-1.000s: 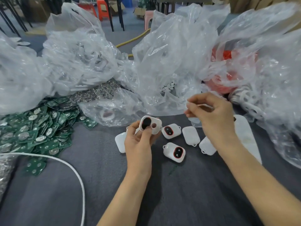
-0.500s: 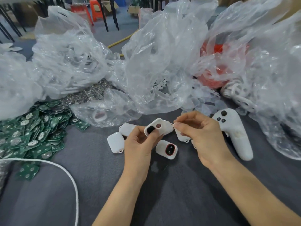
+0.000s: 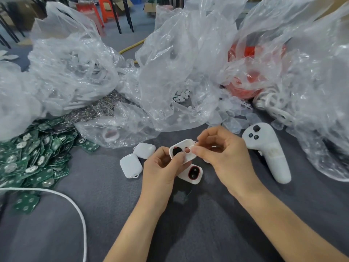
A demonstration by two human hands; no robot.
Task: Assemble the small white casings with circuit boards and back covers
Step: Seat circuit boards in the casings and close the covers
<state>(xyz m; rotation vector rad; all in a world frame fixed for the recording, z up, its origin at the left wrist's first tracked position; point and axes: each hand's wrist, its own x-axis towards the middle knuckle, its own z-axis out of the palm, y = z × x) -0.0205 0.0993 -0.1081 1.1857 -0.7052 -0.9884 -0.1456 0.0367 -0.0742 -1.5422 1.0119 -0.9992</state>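
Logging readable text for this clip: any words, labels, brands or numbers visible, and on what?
No text is legible in this view.
Green circuit boards: markings too small and blurred to read.
White casing in the left hand: no lettering shows.
Small white part pinched by the right hand: blank.
White controller: buttons show no readable signs.

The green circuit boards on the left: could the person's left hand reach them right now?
Probably yes: between the left hand and the green circuit boards lie only two flat white covers and bare grey table. But that hand grips a white casing, so it needs freeing first.
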